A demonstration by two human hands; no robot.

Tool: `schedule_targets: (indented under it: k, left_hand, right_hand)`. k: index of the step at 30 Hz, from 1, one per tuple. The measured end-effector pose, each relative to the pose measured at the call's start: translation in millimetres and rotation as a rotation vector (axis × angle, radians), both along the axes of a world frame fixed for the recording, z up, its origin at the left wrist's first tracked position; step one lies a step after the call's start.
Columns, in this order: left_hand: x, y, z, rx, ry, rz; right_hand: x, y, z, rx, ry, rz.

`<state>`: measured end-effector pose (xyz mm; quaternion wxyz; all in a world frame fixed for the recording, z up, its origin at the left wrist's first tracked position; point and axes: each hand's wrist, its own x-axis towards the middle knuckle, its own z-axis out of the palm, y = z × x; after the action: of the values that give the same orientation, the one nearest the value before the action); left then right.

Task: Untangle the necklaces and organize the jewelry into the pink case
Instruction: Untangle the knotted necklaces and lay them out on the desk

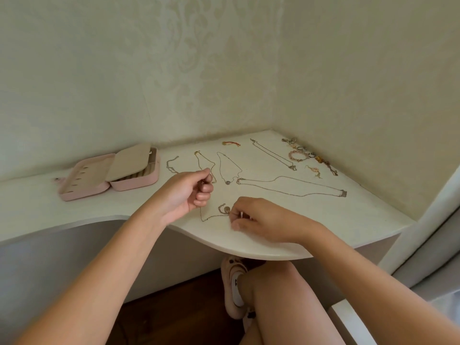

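Two bare forearms reach forward over the curved front edge of a glossy white tabletop (348, 220). At the far left the pink case (84, 188) lies opened flat. It is a rounded rectangle with a soft matte shell. Its left half shows a row of small tabs, and a beige padded flap (129, 161) stands tilted over ribbed rolls in the right half. Just right of the case lies a short fine chain (171, 164).

The left hand (191, 192) has its fingers curled into a loose fist, with thumb and forefinger pinching one end of a thin chain (211, 216). The chain drops from that hand to the tabletop and runs in a slack line to the right hand (256, 220). That hand lies low and palm down, its fingertips drawn together and nipping the same chain beside a small oval pendant (226, 209).

Beyond the hands several metal necklaces are laid out apart from one another as narrow loops. One is a drop-shaped loop with a round pendant (227, 182), and another is a long necklace (291, 186) stretched toward the right. Near the back wall sits a small red-and-gold piece (231, 143). In the right corner is a heap of beaded bracelets and rings (306, 154), with an earring (315, 170) just in front of it.
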<state>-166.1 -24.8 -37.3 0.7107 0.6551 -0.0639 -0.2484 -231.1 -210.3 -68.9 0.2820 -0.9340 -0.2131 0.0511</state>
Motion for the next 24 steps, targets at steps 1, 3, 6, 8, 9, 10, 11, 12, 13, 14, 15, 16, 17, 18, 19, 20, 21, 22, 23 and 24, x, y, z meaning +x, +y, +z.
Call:
schedule_targets:
  k: [1,3,6,8,9,10,11,12,13,14,15,16,17,18,19,20,21,22,23,24]
  left_hand:
    - [-2.3,-0.7,-1.3,0.015,-0.005,-0.008]
    - [-7.6,-2.5,-3.9,0.031,-0.021,-0.039]
    - [-15.4,-7.6,-7.4,0.01,-0.009,-0.061]
    - [-19.5,-12.5,-8.2,0.006,-0.013,-0.058]
    - [-20.8,-14.9,-7.9,0.006,-0.021,-0.057]
    - [-21.7,-16.8,-7.2,0.003,-0.03,-0.056]
    - [-22.4,-18.4,-6.3,-0.004,-0.038,-0.054]
    - [-23.3,-19.6,-5.0,-0.011,-0.045,-0.053]
    - [-24.1,-20.8,-3.9,-0.018,-0.051,-0.053]
    - [-25.2,-21.9,-3.1,-0.024,-0.058,-0.054]
    - [-26.6,-23.3,-2.5,-0.031,-0.061,-0.054]
    - [-27.9,-24.7,-2.2,-0.038,-0.062,-0.052]
    - [-29.3,-25.9,-2.0,-0.046,-0.061,-0.053]
    - [-30.7,-27.0,-2.1,-0.05,-0.062,-0.057]
    - [-32.1,-28.1,-2.1,-0.048,-0.068,-0.064]
    - [-33.3,-29.4,-1.9,-0.04,-0.079,-0.069]
    - [-34.5,-30.5,-1.8,-0.027,-0.092,-0.071]
    - [-35.3,-31.6,-1.6,-0.012,-0.099,-0.071]
    - [-36.1,-32.9,-1.1,-0.002,-0.098,-0.07]
    - [-37.0,-34.1,-0.2,-0.001,-0.088,-0.072]
  right_hand:
    - [-2.1,-2.4,-0.4,0.096,0.008,-0.031]
    - [-6.1,-6.6,1.5,0.339,0.061,-0.073]
    - [-9.7,-12.1,8.2,0.58,0.064,-0.101]
    - [-11.6,-14.3,15.3,0.634,0.039,-0.134]
    - [-11.9,-15.5,18.3,0.642,0.027,-0.163]
    - [-12.3,-17.2,20.9,0.634,0.006,-0.202]
    - [-12.6,-18.8,23.2,0.617,-0.024,-0.247]
    - [-13.0,-20.6,25.3,0.611,-0.057,-0.29]
    - [-13.3,-22.7,26.8,0.623,-0.088,-0.325]
    - [-13.9,-24.6,28.1,0.647,-0.117,-0.351]
    - [-14.9,-26.2,29.6,0.672,-0.144,-0.372]
    - [-16.4,-27.1,31.3,0.693,-0.166,-0.388]
    - [-18.1,-27.9,32.7,0.712,-0.182,-0.399]
    - [-19.7,-28.0,33.6,0.735,-0.19,-0.405]
    - [-21.4,-27.6,34.0,0.764,-0.197,-0.404]
    - [-23.1,-26.8,33.8,0.797,-0.202,-0.395]
    - [-24.4,-26.0,33.0,0.828,-0.208,-0.383]
    - [-25.9,-24.8,31.9,0.85,-0.217,-0.37]
    - [-27.3,-23.5,30.4,0.856,-0.235,-0.358]
    - [-28.9,-22.2,28.8,0.843,-0.262,-0.347]
